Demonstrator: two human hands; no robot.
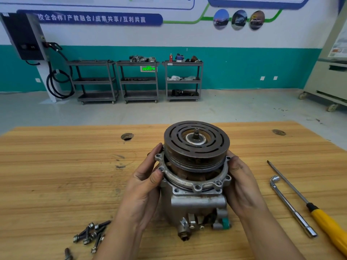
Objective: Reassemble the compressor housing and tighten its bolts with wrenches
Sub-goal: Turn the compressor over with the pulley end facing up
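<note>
Judged heavy and rigid, the compressor housing [197,203] is gripped round its flange [197,187]: left hand [144,184] curled at 9 o'clock, right hand [242,184] curled at 3 o'clock.

One compressor [195,184]. One table [56,175] with two holes [127,136]. Two hands: left hand [144,186], right hand [242,186]. One wrench [293,207], one screwdriver [323,220]. Bolts [92,235]: five or six in a tangled heap, hard to count, plus one lone bolt [68,255]. Three carts [138,81], three round pictures [238,19].
</note>
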